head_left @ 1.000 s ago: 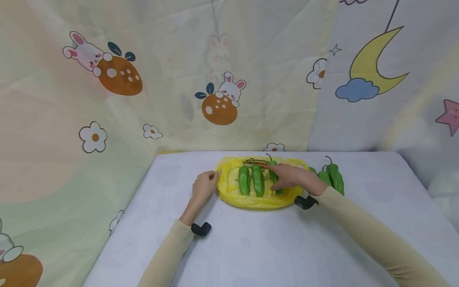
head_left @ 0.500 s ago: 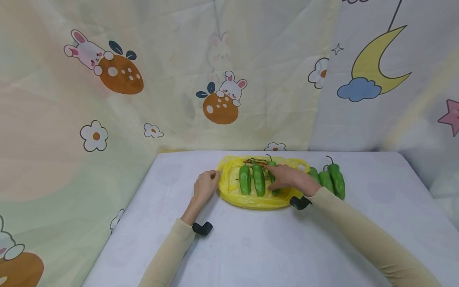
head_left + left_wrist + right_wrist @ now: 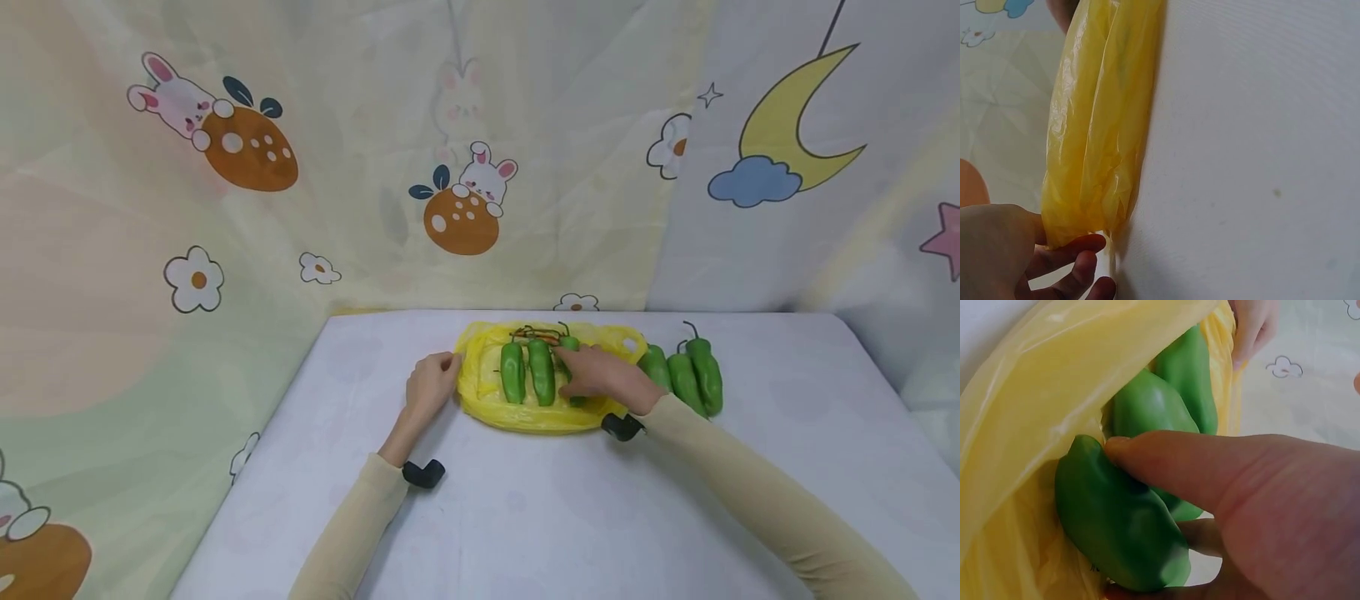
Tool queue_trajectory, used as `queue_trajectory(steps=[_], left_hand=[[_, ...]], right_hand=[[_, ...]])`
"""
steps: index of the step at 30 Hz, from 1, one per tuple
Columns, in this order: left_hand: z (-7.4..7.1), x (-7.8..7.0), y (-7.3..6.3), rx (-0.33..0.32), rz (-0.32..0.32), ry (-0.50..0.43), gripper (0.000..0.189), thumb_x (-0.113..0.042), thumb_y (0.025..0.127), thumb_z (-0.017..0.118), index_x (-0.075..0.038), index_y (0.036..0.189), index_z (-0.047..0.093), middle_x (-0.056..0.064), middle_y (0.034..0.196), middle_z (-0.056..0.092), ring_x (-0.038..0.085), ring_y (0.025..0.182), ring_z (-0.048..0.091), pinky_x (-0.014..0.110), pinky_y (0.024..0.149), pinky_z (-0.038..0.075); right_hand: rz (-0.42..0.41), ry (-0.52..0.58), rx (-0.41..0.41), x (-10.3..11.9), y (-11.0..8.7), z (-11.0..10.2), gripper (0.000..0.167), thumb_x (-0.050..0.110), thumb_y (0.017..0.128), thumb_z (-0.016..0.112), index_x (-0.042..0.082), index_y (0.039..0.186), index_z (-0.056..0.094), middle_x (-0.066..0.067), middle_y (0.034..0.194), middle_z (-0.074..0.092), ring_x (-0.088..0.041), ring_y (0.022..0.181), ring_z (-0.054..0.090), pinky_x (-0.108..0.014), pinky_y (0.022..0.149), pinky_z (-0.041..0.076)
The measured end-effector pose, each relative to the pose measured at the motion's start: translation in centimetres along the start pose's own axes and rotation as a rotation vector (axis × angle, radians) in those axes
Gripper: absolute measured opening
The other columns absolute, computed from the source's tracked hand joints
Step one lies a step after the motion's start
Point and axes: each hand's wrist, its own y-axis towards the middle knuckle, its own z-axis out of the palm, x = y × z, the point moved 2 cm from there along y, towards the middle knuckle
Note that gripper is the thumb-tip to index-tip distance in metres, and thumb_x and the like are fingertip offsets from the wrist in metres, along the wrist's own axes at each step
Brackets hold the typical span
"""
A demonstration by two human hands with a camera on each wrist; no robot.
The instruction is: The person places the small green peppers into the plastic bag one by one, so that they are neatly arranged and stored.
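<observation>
A yellow plastic bag (image 3: 517, 419) lies with its mouth spread wide on the white table. At its left edge my left hand (image 3: 429, 387) pinches the rim; the left wrist view shows the bag (image 3: 1100, 125) between thumb and fingers. Inside, a green pepper (image 3: 513, 373) and a second green pepper (image 3: 542, 372) lie side by side. My right hand (image 3: 606, 372) reaches in from the right and grips a third pepper (image 3: 1119, 519), thumb on one side and fingers on the other. The hand covers most of that pepper in the head view.
Several green peppers (image 3: 685, 379) lie on the table (image 3: 517, 508) just right of the bag, partly behind my right hand. Thin reddish pieces with dark stems (image 3: 546, 335) lie at the back inside the bag. A patterned cloth (image 3: 360, 208) hangs behind the table.
My right hand has shifted slightly left, over the third pepper, which is now more covered. More of the peppers outside the bag shows. My left hand keeps its place at the rim.
</observation>
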Motion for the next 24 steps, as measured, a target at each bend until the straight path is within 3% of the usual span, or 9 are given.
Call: queue_trajectory(steps=[16, 24], left_hand=[[0.09, 0.07, 0.21, -0.016, 0.006, 0.023, 0.043, -0.039, 0.1, 0.051, -0.018, 0.063, 0.049, -0.002, 0.061, 0.051, 0.015, 0.054, 0.045, 0.028, 0.049, 0.034], [0.13, 0.21, 0.16, -0.01, 0.006, 0.015, 0.043, -0.039, 0.101, 0.051, -0.017, 0.064, 0.05, -0.002, 0.06, 0.049, 0.014, 0.054, 0.044, 0.028, 0.048, 0.032]], right_hand=[[0.001, 0.014, -0.041, 0.27, -0.02, -0.08, 0.073, 0.032, 0.095, 0.067, 0.008, 0.155, 0.033, -0.02, 0.149, 0.049, -0.048, 0.139, 0.041, -0.061, 0.114, 0.031], [-0.018, 0.046, -0.039, 0.21, -0.27, -0.11, 0.075, 0.032, 0.094, 0.069, 0.007, 0.155, 0.033, -0.021, 0.144, 0.055, -0.037, 0.122, 0.056, -0.058, 0.109, 0.038]])
